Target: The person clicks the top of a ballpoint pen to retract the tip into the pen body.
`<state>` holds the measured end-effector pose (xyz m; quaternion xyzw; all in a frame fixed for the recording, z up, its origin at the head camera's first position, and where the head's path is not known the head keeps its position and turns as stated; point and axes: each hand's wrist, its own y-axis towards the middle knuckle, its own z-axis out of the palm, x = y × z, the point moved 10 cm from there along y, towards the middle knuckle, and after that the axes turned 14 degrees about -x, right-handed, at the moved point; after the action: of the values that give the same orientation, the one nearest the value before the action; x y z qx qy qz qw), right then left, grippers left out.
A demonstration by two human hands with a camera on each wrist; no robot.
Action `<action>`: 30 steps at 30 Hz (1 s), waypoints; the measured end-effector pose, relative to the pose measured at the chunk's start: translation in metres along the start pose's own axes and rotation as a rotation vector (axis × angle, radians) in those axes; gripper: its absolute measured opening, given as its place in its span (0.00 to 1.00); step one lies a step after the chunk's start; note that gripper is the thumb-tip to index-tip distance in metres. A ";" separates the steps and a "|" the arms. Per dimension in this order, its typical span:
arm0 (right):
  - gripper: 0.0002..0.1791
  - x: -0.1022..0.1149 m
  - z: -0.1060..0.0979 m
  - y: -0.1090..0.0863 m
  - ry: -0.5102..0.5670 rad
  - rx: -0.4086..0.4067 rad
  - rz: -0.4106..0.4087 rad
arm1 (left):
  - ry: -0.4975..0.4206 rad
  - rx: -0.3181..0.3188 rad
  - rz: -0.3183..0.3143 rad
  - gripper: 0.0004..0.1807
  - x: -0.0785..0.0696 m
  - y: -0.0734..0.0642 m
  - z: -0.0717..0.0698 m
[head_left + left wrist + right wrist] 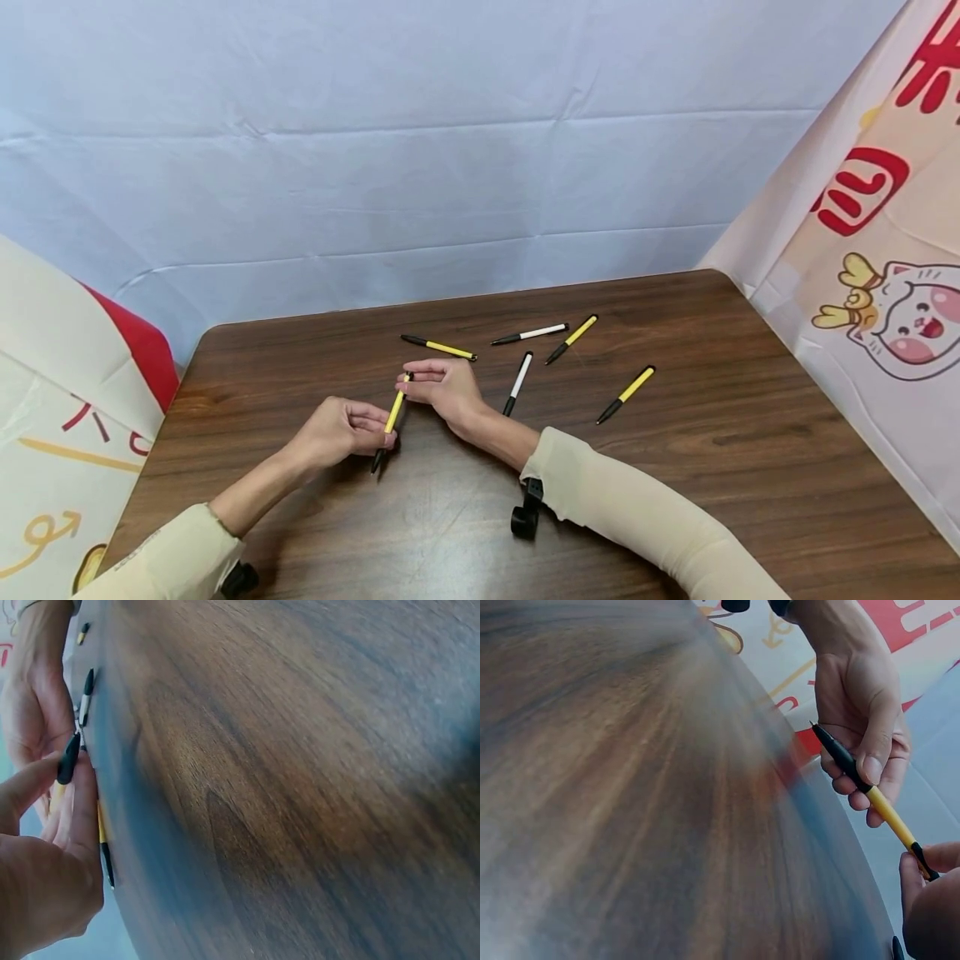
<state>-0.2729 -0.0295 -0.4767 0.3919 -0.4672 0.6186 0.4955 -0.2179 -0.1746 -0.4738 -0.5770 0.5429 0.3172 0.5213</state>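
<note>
Both hands hold one yellow ballpoint pen [396, 410] above the table, its black grip end [836, 752] slanting down toward the person in the head view. My left hand [333, 435] pinches the barrel near the black grip, thumb on top in the right wrist view. At the other end, my right hand [444, 390] pinches the black top of the pen between thumb and fingers. A thin point shows at the tip in the right wrist view. Just behind the right hand lies another yellow pen [442, 347].
To the right on the brown wooden table [712, 467] lie a white pen [517, 383], a second white pen [536, 332], a yellow pen [573, 337] and another yellow pen [628, 392]. A pale cloth [450, 192] hangs behind the table's back edge.
</note>
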 end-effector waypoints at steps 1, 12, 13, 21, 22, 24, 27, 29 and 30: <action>0.23 0.001 0.001 0.000 0.005 0.009 0.004 | -0.024 0.004 -0.009 0.23 0.000 0.000 0.001; 0.23 -0.001 0.012 0.007 0.026 0.091 0.081 | -0.116 -0.009 -0.060 0.25 0.002 0.001 0.001; 0.23 -0.001 0.012 0.008 0.024 0.094 0.086 | -0.127 -0.007 -0.065 0.25 0.002 0.001 0.001; 0.23 -0.005 0.023 0.010 0.028 0.140 0.123 | -0.213 0.006 -0.096 0.24 0.009 -0.002 -0.002; 0.23 -0.006 0.025 0.010 0.029 0.147 0.129 | -0.228 0.005 -0.101 0.23 0.010 -0.002 -0.002; 0.23 -0.007 0.027 0.011 0.024 0.156 0.136 | -0.251 0.003 -0.109 0.23 0.012 -0.002 -0.002; 0.24 -0.007 0.030 0.011 0.010 0.164 0.141 | -0.266 -0.003 -0.111 0.22 0.013 -0.003 -0.003; 0.24 -0.005 0.032 0.010 0.001 0.172 0.138 | -0.267 -0.010 -0.112 0.22 0.013 -0.004 -0.004; 0.25 -0.005 0.034 0.010 -0.003 0.179 0.136 | -0.265 -0.013 -0.113 0.21 0.013 -0.004 -0.005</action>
<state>-0.2809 -0.0639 -0.4744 0.4029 -0.4362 0.6894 0.4149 -0.2124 -0.1835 -0.4839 -0.5630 0.4338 0.3644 0.6017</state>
